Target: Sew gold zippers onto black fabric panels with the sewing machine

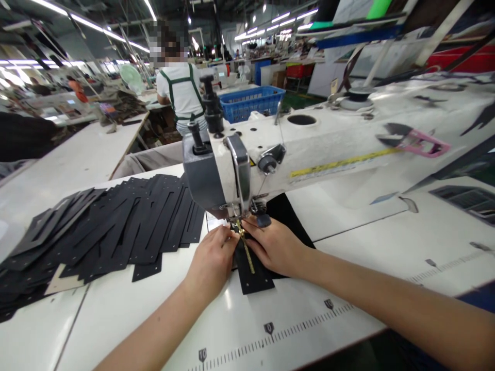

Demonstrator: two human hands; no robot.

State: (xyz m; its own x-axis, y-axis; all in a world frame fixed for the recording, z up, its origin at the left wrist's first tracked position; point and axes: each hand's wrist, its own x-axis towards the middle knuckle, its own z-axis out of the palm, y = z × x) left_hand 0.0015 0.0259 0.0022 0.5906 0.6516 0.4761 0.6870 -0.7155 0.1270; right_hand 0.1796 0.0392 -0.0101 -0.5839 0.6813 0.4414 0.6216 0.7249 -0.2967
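A black panel [257, 286] with a gold-toothed zipper [249, 256] down its middle lies under the needle area of a white sewing machine [247, 170]. My left hand [214, 257] is closed, its fingertips pinching the panel's left edge beside the zipper slider [242, 233]. From the right, my right hand [280, 247] presses on the same panel, thumb and index finger bent around the zipper close to the presser foot. The fingertips nearest the needle are partly hidden by the machine head. More black material [290, 214] extends behind my right hand.
Overlapping black slotted panels [127, 221] spread across the table at left. Pink-handled snips [421, 141] rest against the machine arm. A ruler strip [301, 325] runs along the front edge. Beyond stand a blue basket [251, 100] and a person in a white shirt [181, 93].
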